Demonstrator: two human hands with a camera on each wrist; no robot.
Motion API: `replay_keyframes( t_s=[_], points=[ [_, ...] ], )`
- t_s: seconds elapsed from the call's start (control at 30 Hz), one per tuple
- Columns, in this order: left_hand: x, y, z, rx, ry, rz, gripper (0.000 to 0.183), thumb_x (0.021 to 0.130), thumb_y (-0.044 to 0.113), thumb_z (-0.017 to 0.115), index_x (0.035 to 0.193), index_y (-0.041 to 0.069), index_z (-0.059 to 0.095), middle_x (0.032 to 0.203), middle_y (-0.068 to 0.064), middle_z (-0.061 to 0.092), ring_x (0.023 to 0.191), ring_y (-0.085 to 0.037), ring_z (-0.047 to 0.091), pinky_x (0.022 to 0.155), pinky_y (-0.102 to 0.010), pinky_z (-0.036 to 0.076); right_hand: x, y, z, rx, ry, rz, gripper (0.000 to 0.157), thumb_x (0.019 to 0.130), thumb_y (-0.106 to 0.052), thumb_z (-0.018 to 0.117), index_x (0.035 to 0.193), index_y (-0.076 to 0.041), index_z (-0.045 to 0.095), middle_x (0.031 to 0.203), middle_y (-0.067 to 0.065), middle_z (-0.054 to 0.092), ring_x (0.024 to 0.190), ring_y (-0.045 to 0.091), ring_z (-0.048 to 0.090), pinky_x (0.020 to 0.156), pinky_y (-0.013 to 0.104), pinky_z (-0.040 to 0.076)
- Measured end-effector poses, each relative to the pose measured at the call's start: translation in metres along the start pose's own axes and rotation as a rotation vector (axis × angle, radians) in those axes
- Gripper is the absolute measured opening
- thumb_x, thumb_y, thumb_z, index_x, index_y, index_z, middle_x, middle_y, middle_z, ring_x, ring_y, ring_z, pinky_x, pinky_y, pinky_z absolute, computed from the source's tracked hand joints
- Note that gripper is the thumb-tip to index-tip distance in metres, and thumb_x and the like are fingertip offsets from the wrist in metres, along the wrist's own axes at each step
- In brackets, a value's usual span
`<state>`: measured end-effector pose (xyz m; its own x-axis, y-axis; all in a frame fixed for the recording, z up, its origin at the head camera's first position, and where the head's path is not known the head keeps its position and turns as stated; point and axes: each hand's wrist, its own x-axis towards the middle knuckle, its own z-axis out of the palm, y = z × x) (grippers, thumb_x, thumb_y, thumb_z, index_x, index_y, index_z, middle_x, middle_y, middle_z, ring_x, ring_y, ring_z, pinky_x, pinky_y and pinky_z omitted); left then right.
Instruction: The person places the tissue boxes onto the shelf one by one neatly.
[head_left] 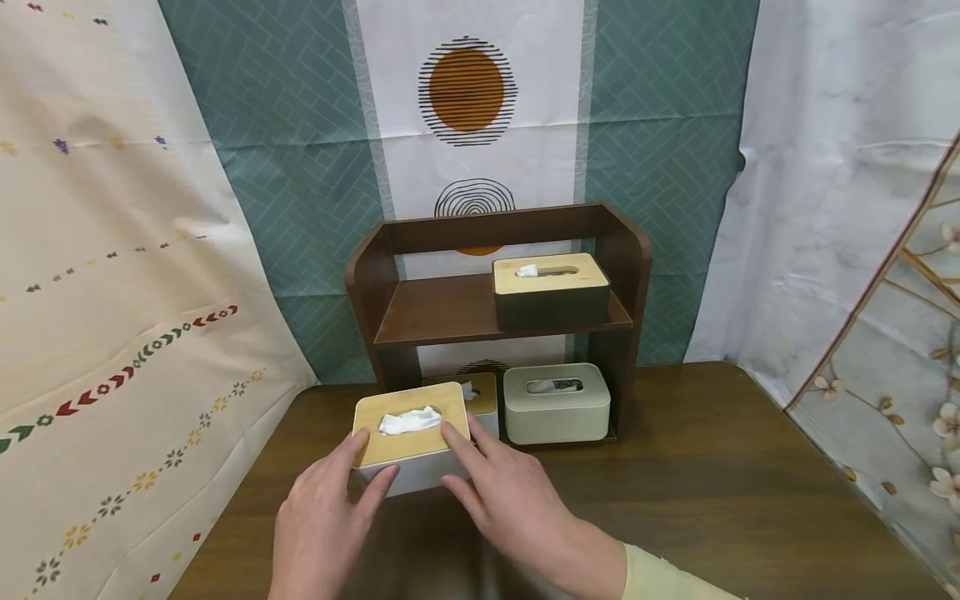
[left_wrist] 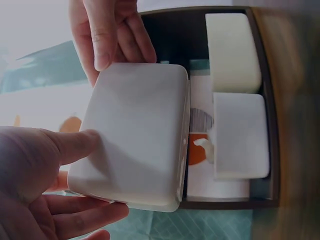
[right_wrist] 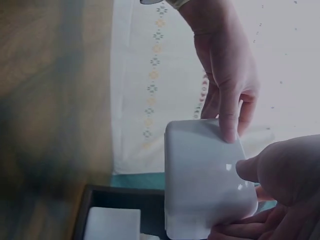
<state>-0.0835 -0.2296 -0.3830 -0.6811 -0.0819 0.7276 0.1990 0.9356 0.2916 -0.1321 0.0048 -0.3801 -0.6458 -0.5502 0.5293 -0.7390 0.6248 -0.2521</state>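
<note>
A white tissue box [head_left: 417, 473] with a light wood lid is held up in front of the shelf, a white tissue showing in its slot. My left hand [head_left: 318, 512] grips its left end, thumb on the front side. At the right end my right hand [head_left: 517, 500] holds it, with fingers at the lid's edge and the thumb low on the front. Both wrist views show the box's smooth white side [left_wrist: 135, 125] between the two hands. Behind it, partly hidden, a similar wood-lidded tissue box [head_left: 483, 392] stands in the lower shelf compartment.
A dark brown two-tier shelf [head_left: 442, 308] stands at the back of the wooden table [head_left: 675, 483]. On its upper tier, to the right, sits a black tissue box [head_left: 552, 308] with a wood lid. Below is a cream tissue box [head_left: 558, 425]. Patterned cloths [head_left: 660, 167] hang around the table.
</note>
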Motion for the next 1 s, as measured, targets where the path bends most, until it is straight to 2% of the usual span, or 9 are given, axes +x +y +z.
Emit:
replay_keyframes(
  t_s=[0.3, 0.5, 0.8, 1.0],
  points=[
    [0.015, 0.014, -0.008, -0.038, 0.070, 0.057, 0.062, 0.083, 0.023, 0.100, 0.137, 0.006, 0.075, 0.126, -0.016, 0.080, 0.106, -0.048, 0.076, 0.080, -0.069, 0.060, 0.002, 0.004, -0.021, -0.005, 0.105, -0.010, 0.062, 0.106, -0.028, 0.079, 0.161, -0.014, 0.057, 0.156, 0.023, 0.060, 0.118, 0.035, 0.077, 0.082, 0.051, 0.065],
    [0.034, 0.023, -0.014, -0.047, 0.092, 0.082, 0.062, 0.083, 0.022, 0.100, 0.138, 0.008, 0.075, 0.127, -0.014, 0.080, 0.107, -0.046, 0.076, 0.082, -0.068, 0.060, 0.011, 0.006, -0.036, 0.004, 0.171, -0.026, 0.061, 0.105, -0.025, 0.080, 0.161, -0.013, 0.058, 0.157, 0.022, 0.060, 0.117, 0.033, 0.077, 0.076, 0.051, 0.064],
    [0.063, 0.035, -0.019, -0.064, 0.111, 0.104, 0.061, 0.085, 0.023, 0.099, 0.138, 0.006, 0.075, 0.125, -0.018, 0.080, 0.105, -0.045, 0.075, 0.084, -0.064, 0.060, 0.030, 0.014, -0.056, -0.007, 0.262, -0.073, 0.059, 0.104, -0.023, 0.082, 0.158, -0.010, 0.061, 0.155, 0.022, 0.062, 0.116, 0.035, 0.077, 0.080, 0.050, 0.065],
    [0.081, 0.038, -0.016, -0.069, 0.091, 0.088, 0.060, 0.088, 0.024, 0.097, 0.139, 0.004, 0.073, 0.124, -0.021, 0.079, 0.105, -0.049, 0.074, 0.087, -0.064, 0.059, 0.046, 0.020, -0.065, -0.031, 0.261, -0.056, 0.060, 0.104, -0.024, 0.081, 0.158, -0.011, 0.061, 0.153, 0.023, 0.063, 0.118, 0.036, 0.077, 0.080, 0.052, 0.065]
  ],
)
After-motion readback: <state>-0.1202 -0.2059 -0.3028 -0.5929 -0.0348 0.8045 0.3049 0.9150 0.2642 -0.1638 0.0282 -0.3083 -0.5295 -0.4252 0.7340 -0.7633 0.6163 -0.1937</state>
